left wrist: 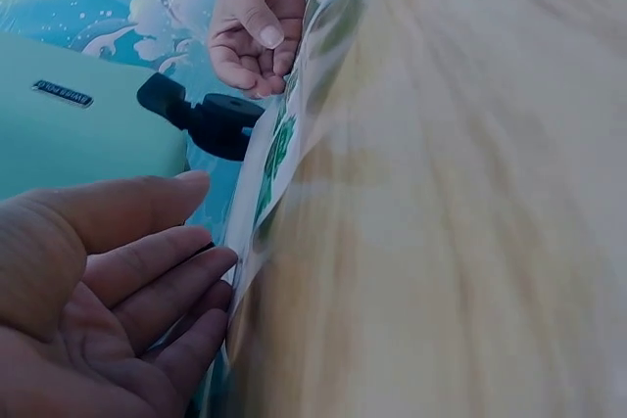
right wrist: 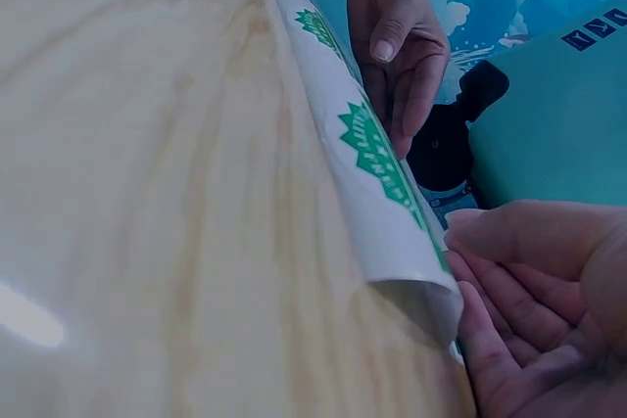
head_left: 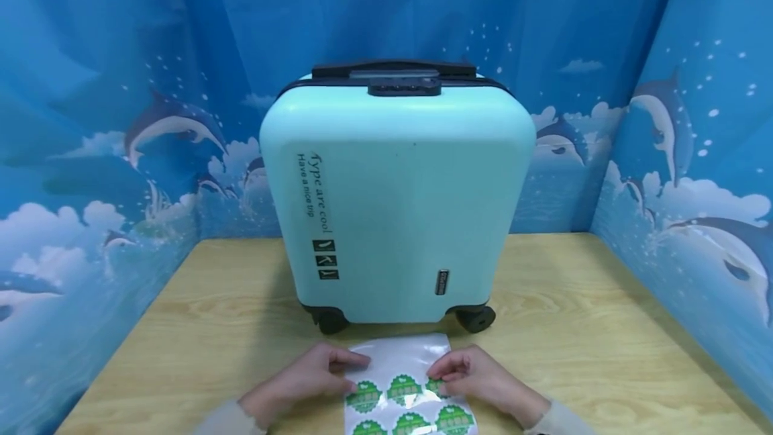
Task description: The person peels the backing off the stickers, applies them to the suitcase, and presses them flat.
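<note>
A white sheet of round green stickers (head_left: 414, 354) lies at the front of the table, below the suitcase. My left hand (head_left: 314, 378) is at the sheet's left edge with its fingers extended and its thumb apart from them. In the left wrist view, the left fingertips (left wrist: 220, 266) touch or nearly touch that edge. At the right edge my right hand (head_left: 474, 374) has its bent fingers and thumb by the upper right sticker (head_left: 436, 385), partly covering it. Seen from the right wrist, the sheet's near edge (right wrist: 416, 286) curves up off the table beside the right fingers; no firm pinch shows.
A mint-green suitcase (head_left: 392, 213) with black wheels (head_left: 477, 319) stands upright just behind the sheet. The wooden table (head_left: 568, 327) extends to both sides of it. Blue curtains (head_left: 386, 5) printed with dolphins enclose the back and sides.
</note>
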A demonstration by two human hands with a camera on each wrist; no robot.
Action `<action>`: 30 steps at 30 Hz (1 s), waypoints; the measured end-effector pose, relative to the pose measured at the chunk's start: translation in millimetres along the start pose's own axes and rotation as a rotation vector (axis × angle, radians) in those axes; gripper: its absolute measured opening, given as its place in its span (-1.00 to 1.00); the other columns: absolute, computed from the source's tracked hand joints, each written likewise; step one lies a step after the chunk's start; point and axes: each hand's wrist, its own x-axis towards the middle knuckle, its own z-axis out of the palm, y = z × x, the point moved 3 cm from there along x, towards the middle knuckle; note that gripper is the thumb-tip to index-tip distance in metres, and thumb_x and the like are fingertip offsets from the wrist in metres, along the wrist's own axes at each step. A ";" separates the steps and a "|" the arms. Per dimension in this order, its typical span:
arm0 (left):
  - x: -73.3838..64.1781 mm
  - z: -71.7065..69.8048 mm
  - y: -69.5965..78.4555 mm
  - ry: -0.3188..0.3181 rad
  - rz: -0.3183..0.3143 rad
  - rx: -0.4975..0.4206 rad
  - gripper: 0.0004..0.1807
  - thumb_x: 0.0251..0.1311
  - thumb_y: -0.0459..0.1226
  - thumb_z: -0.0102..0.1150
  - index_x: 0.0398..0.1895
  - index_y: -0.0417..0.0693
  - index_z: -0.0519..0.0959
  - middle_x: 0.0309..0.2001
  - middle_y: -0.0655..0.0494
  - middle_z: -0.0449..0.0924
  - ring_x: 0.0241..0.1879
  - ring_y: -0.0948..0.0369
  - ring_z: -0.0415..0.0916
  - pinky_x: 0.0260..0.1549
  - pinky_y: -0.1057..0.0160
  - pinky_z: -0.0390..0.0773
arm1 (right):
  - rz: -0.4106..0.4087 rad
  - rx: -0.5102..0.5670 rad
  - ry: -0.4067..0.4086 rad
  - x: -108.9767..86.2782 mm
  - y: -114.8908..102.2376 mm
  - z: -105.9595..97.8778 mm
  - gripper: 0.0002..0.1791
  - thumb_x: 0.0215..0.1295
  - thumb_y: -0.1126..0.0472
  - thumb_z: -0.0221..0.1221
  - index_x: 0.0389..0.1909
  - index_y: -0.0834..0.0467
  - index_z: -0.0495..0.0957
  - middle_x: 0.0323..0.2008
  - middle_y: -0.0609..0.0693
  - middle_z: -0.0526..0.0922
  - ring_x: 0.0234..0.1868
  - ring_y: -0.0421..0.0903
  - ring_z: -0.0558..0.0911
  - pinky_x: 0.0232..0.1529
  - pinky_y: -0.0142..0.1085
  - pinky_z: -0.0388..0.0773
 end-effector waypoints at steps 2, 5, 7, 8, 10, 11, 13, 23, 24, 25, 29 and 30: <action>2.2 3.6 1.4 -0.001 0.012 -0.010 -0.59 -0.05 -0.35 0.35 -0.04 0.02 0.63 0.06 0.03 0.58 0.12 0.01 0.46 0.12 -0.07 0.40 | 0.012 0.001 0.003 -3.8 0.9 -1.6 -0.71 0.05 0.38 0.28 -0.16 0.35 0.59 -0.20 0.18 0.68 -0.20 -0.08 0.64 -0.19 -0.46 0.57; 4.9 7.4 3.5 -0.011 0.038 -0.028 -0.59 -0.04 -0.38 0.33 -0.03 -0.03 0.62 0.05 0.01 0.59 0.11 0.01 0.47 0.11 -0.04 0.42 | 0.024 0.013 0.003 -9.1 1.9 -3.5 -0.71 0.06 0.39 0.27 -0.15 0.35 0.59 -0.19 0.17 0.67 -0.21 -0.07 0.64 -0.21 -0.45 0.58; 6.0 9.0 4.6 -0.020 0.050 -0.041 -0.59 -0.03 -0.40 0.31 -0.02 -0.06 0.61 0.05 -0.01 0.59 0.11 0.01 0.47 0.10 -0.02 0.44 | 0.021 0.022 -0.003 -11.7 2.7 -4.3 -0.71 0.07 0.39 0.27 -0.14 0.36 0.58 -0.19 0.17 0.67 -0.21 -0.07 0.64 -0.21 -0.45 0.58; 6.3 9.4 4.9 -0.022 0.052 -0.046 -0.59 -0.03 -0.40 0.31 -0.02 -0.06 0.61 0.05 -0.01 0.59 0.11 0.01 0.47 0.10 -0.01 0.44 | 0.019 0.027 -0.008 -12.6 3.0 -4.5 -0.71 0.08 0.39 0.26 -0.14 0.36 0.58 -0.18 0.18 0.67 -0.21 -0.07 0.64 -0.20 -0.44 0.58; 6.1 10.0 5.7 -0.024 0.060 -0.050 -0.59 -0.03 -0.41 0.31 -0.02 -0.07 0.61 0.05 -0.01 0.59 0.11 0.02 0.48 0.10 0.01 0.45 | 0.015 0.040 -0.017 -14.0 3.7 -4.6 -0.71 0.09 0.40 0.25 -0.13 0.37 0.57 -0.18 0.18 0.67 -0.20 -0.08 0.64 -0.19 -0.45 0.58; 5.9 10.3 6.0 -0.024 0.065 -0.051 -0.59 -0.03 -0.41 0.31 -0.02 -0.07 0.61 0.05 -0.01 0.59 0.11 0.02 0.48 0.10 0.01 0.45 | 0.011 0.042 -0.020 -14.3 3.9 -4.6 -0.71 0.10 0.39 0.24 -0.13 0.38 0.57 -0.17 0.19 0.66 -0.19 -0.08 0.64 -0.19 -0.45 0.58; 5.5 10.9 6.9 -0.024 0.069 -0.056 -0.59 -0.04 -0.41 0.31 -0.02 -0.08 0.61 0.05 -0.01 0.59 0.11 0.01 0.48 0.11 0.00 0.44 | 0.010 0.049 -0.023 -15.0 4.2 -4.8 -0.71 0.11 0.40 0.23 -0.12 0.39 0.56 -0.16 0.20 0.66 -0.18 -0.08 0.64 -0.18 -0.45 0.58; 8.2 14.0 7.3 -0.024 0.074 -0.091 -0.60 -0.04 -0.42 0.31 -0.03 -0.07 0.61 0.05 0.00 0.59 0.09 0.04 0.49 0.11 -0.02 0.43 | 0.016 0.070 -0.029 -20.7 2.4 -6.1 -0.71 0.14 0.40 0.21 -0.10 0.41 0.54 -0.14 0.20 0.64 -0.15 -0.07 0.62 -0.17 -0.44 0.58; 7.9 13.6 8.1 -0.022 0.084 -0.098 -0.59 -0.03 -0.43 0.30 -0.03 -0.08 0.61 0.06 -0.02 0.58 0.08 0.04 0.49 0.10 0.00 0.45 | 0.008 0.075 -0.032 -20.9 1.6 -6.1 -0.70 0.15 0.40 0.20 -0.09 0.42 0.53 -0.14 0.21 0.64 -0.15 -0.07 0.62 -0.17 -0.44 0.58; 7.3 13.0 8.9 -0.019 0.093 -0.106 -0.59 -0.03 -0.43 0.30 -0.03 -0.10 0.61 0.06 -0.04 0.58 0.07 0.04 0.51 0.08 0.03 0.47 | 0.004 0.078 -0.033 -21.1 0.8 -5.9 -0.70 0.15 0.40 0.20 -0.09 0.43 0.53 -0.14 0.21 0.64 -0.16 -0.08 0.61 -0.17 -0.44 0.58; 3.0 8.8 9.8 0.025 0.113 -0.117 -0.60 -0.04 -0.44 0.30 -0.03 -0.18 0.60 0.02 -0.09 0.59 -0.03 0.06 0.55 -0.05 0.17 0.56 | 0.017 0.062 -0.015 -21.7 -2.5 -5.0 -0.70 0.14 0.39 0.20 -0.09 0.40 0.53 -0.17 0.16 0.64 -0.16 -0.07 0.61 -0.17 -0.43 0.58; 1.8 7.5 9.7 0.042 0.105 -0.112 -0.60 -0.04 -0.42 0.31 -0.04 -0.17 0.60 0.01 -0.08 0.59 -0.05 0.08 0.55 -0.07 0.19 0.56 | 0.028 0.055 -0.001 -21.5 -3.7 -5.2 -0.70 0.13 0.38 0.20 -0.10 0.39 0.54 -0.18 0.13 0.64 -0.17 -0.08 0.60 -0.18 -0.43 0.58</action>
